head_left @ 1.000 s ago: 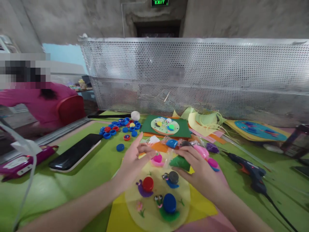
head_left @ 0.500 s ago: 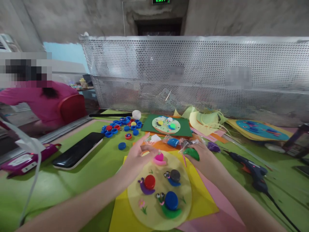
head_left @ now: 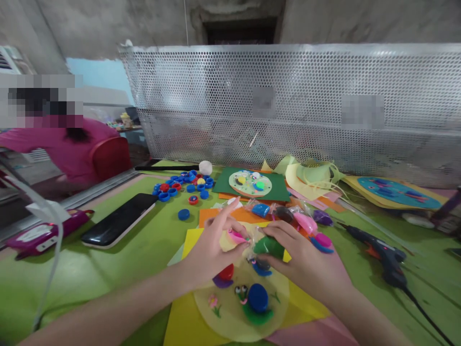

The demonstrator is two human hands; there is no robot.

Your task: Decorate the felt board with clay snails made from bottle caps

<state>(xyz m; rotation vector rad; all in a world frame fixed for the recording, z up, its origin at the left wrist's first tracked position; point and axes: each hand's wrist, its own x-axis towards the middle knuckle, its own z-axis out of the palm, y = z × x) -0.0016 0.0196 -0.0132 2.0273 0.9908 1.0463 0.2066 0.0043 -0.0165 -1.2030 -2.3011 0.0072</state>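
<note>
My right hand (head_left: 302, 251) is closed around a plastic-wrapped lump of green modelling clay (head_left: 268, 246). At the wrapper's left end, the thumb and fingertips of my left hand (head_left: 216, 242) pinch the clear plastic. Both hands are over a pale yellow paper disc (head_left: 212, 324) lying on a yellow sheet (head_left: 178, 312). On the disc are clay snails with bottle-cap shells: a blue one (head_left: 258, 298), a dark grey one (head_left: 263, 264) and a red one (head_left: 226, 272). My left hand partly covers the red snail and a pink piece (head_left: 236, 236) near the top.
Wrapped blue clay (head_left: 260, 209), pink clay (head_left: 305, 223) and purple clay (head_left: 322, 217) lie behind the disc. A glue gun (head_left: 382, 252) is at right. Bottle caps (head_left: 183, 214), a phone (head_left: 120, 221) and a purple power strip (head_left: 48, 233) lie left. Behind stands a perforated metal screen (head_left: 306, 115).
My right hand has brought the wrapped green clay left and nearer, over the disc. My left hand has moved slightly right and now grips the wrapper. The pink clay packet behind has come into view.
</note>
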